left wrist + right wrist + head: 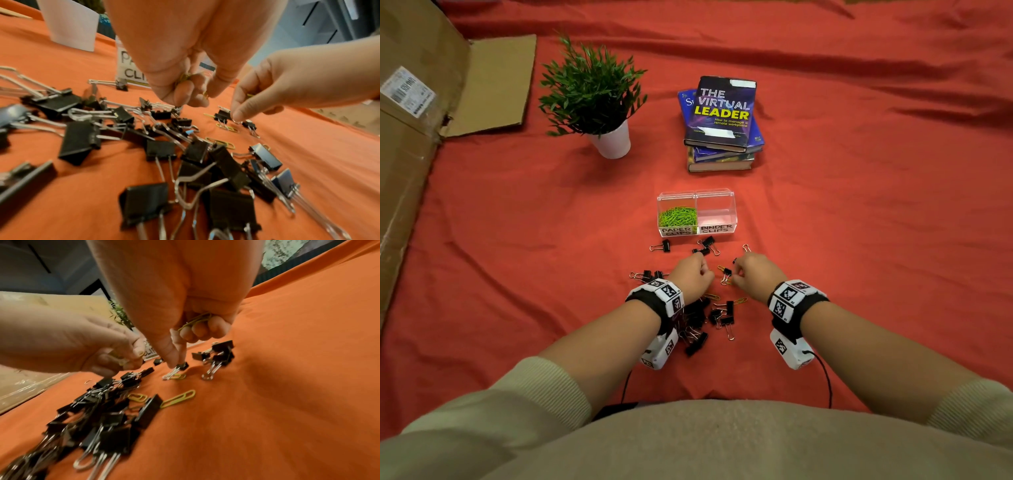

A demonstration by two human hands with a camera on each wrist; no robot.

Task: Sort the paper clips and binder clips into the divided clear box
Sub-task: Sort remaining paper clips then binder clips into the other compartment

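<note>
Starting nearest the body, a heap of black binder clips (697,320) sprawls on the red cloth (859,222) between the two forearms, silver handles sticking out every way, with a few yellow-green paper clips (178,398) loose along its right edge. Just beyond the heap, both hands work low over the cloth. The left hand (691,274) is curled tight, and the left wrist view shows yellow-green paper clips bunched (185,78) inside those folded fingers. The right hand (755,270) has its outer fingers curled round its own small bundle of yellow-green wire (198,319), while thumb and forefinger reach down and touch a small binder clip (182,365) lying on the cloth; another paper clip (179,376) lies just beside that clip's handles. Whether the fingertips actually pinch that clip or only touch it, I cannot tell.

Further out, a few stray binder clips (664,246) lie scattered in front of the divided clear box (697,212). Its left compartment, labelled PAPER CLIPS, holds a pile of green clips (677,216); the right one is labelled BINDER CLIPS. Beyond the box stands a stack of books (722,123), with a potted plant (595,99) to its left, and a cardboard box (417,102) at the far left edge.
</note>
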